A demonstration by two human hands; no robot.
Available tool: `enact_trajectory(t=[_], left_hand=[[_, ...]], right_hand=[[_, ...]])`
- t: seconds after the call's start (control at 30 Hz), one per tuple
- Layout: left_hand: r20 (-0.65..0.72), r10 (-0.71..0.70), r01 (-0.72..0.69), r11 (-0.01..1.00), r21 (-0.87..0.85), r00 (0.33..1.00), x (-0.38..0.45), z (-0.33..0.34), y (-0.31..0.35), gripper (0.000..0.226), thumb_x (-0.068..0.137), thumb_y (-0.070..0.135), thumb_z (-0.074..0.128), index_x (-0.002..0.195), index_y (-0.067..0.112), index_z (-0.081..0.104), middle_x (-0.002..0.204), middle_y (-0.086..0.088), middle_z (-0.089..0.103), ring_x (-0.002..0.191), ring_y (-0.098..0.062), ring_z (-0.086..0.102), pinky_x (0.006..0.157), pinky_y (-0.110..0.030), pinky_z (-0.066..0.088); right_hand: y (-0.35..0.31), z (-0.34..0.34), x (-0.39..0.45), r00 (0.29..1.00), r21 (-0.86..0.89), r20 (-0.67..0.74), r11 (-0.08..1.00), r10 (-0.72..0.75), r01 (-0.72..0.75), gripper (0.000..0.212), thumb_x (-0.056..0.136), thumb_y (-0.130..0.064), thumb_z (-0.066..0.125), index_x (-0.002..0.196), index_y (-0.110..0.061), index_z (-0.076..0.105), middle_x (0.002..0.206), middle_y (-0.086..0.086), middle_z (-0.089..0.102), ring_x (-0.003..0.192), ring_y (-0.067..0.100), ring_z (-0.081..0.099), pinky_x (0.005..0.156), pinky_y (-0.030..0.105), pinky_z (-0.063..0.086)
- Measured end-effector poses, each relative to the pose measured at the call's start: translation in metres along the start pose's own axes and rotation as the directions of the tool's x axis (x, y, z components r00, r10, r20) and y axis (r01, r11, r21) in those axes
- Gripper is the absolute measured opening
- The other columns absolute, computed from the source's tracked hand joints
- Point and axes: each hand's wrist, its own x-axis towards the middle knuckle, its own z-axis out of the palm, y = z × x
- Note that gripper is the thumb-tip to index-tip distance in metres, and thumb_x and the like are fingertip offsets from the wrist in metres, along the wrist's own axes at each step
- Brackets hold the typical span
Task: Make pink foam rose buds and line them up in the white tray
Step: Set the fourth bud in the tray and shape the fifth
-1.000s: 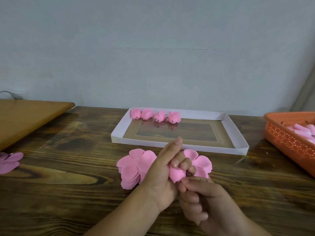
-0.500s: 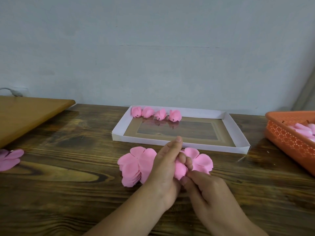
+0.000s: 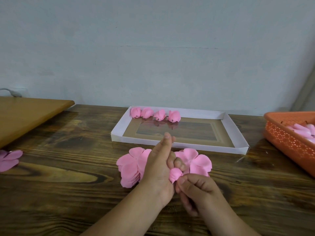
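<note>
My left hand [image 3: 157, 166] and my right hand [image 3: 196, 189] meet over the wooden table, both pinching a small folded pink foam bud [image 3: 175, 174]. My left index finger sticks up. A stack of flat pink foam flowers [image 3: 131, 166] lies just left of my left hand, and another flat flower [image 3: 198, 161] lies right of it. Behind them stands the white tray [image 3: 238, 138], where several finished pink rose buds [image 3: 155, 114] sit in a row along the far left edge.
An orange perforated basket [image 3: 289, 142] with pale pink foam pieces stands at the right edge. A purple-pink foam flower [image 3: 9, 159] lies at the far left. A lighter wooden board [image 3: 29, 114] overlaps the table at back left. A wall closes the back.
The bud between my fingers has been folded smaller and tighter. My right hand has shifted its pinch at the bud's lower side; my left index finger stays raised.
</note>
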Motion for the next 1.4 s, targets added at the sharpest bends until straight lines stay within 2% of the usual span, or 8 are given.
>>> enact_trajectory(t=[0.17,0.33,0.43,0.67,0.8,1.1,1.23,1.4], left_hand=[[-0.009,-0.027,0.027,1.000,0.005,1.000,0.002,-0.004,0.000,0.034,0.080,0.050,0.071,0.068,0.018,0.071,0.038,0.005,0.026,0.032,-0.010,0.032,0.042,-0.020,0.035],[0.015,-0.001,0.000,0.996,0.085,1.000,0.003,-0.003,-0.001,0.035,0.097,0.047,0.058,0.091,0.015,0.069,0.038,0.004,0.029,0.034,-0.011,0.036,0.045,-0.020,0.039],[0.040,-0.003,-0.002,0.990,0.145,0.999,0.000,-0.002,-0.002,0.034,0.097,0.050,0.056,0.101,0.020,0.072,0.040,0.003,0.032,0.045,-0.014,0.056,0.060,-0.028,0.050],[0.122,0.051,-0.073,0.981,0.180,0.991,-0.010,0.005,-0.002,0.043,0.086,0.052,0.054,0.107,0.019,0.069,0.037,0.001,0.034,0.084,-0.015,0.077,0.095,-0.052,0.054],[0.147,0.068,-0.097,0.975,0.201,0.987,-0.012,0.005,-0.004,0.038,0.099,0.047,0.046,0.106,0.017,0.068,0.038,0.000,0.036,0.089,-0.017,0.077,0.086,-0.048,0.057],[0.191,0.108,-0.130,0.986,0.107,0.976,-0.011,0.004,-0.003,0.040,0.084,0.049,0.054,0.098,0.015,0.068,0.036,0.000,0.035,0.087,-0.018,0.077,0.069,-0.026,0.061],[0.171,0.119,-0.144,0.979,0.142,0.978,-0.009,0.002,-0.005,0.038,0.080,0.052,0.057,0.091,0.019,0.072,0.036,0.000,0.036,0.086,-0.018,0.077,0.069,-0.029,0.060],[0.117,0.112,-0.137,0.964,0.227,0.987,-0.008,-0.001,-0.010,0.035,0.080,0.057,0.057,0.074,0.029,0.076,0.039,-0.001,0.036,0.082,-0.013,0.076,0.059,-0.027,0.058]], right_hand=[[-0.005,0.001,-0.005,1.000,-0.189,-0.002,0.982,-0.021,0.020,0.043,0.103,-0.013,0.051,0.064,-0.023,0.068,0.048,-0.002,0.054,0.042,0.006,0.044,0.045,0.016,0.036],[-0.014,0.000,-0.003,0.997,-0.285,-0.062,0.957,0.040,-0.056,0.016,0.088,-0.041,0.065,0.075,-0.033,0.069,0.062,-0.001,0.067,0.056,0.006,0.058,0.056,0.021,0.045],[-0.013,-0.004,-0.001,0.991,-0.222,-0.133,0.975,-0.008,-0.022,0.033,0.063,-0.063,0.068,0.086,-0.039,0.069,0.078,-0.002,0.075,0.071,0.009,0.068,0.068,0.035,0.055],[-0.013,-0.001,-0.001,0.991,-0.049,-0.111,0.997,-0.069,0.063,0.023,0.076,-0.032,0.081,0.097,-0.037,0.073,0.093,0.005,0.079,0.084,0.017,0.074,0.088,0.052,0.059],[-0.011,0.000,-0.001,0.982,-0.046,-0.150,0.993,-0.117,0.111,0.035,0.075,-0.029,0.088,0.104,-0.041,0.073,0.096,0.006,0.078,0.093,0.023,0.074,0.090,0.055,0.057],[-0.005,-0.012,0.004,0.996,0.376,-0.005,0.923,0.089,-0.081,0.035,0.065,-0.013,0.092,0.098,-0.011,0.080,0.098,0.012,0.075,0.086,0.019,0.074,0.070,0.026,0.059],[-0.008,-0.011,0.003,1.000,0.228,-0.029,0.974,0.000,0.006,0.034,0.064,-0.020,0.083,0.098,-0.018,0.081,0.100,0.012,0.078,0.096,0.022,0.074,0.081,0.033,0.061],[-0.002,0.001,-0.002,0.963,-0.310,-0.180,0.941,-0.200,0.138,0.035,0.085,-0.003,0.077,0.099,-0.035,0.079,0.092,-0.006,0.079,0.091,0.014,0.075,0.086,0.045,0.060]])
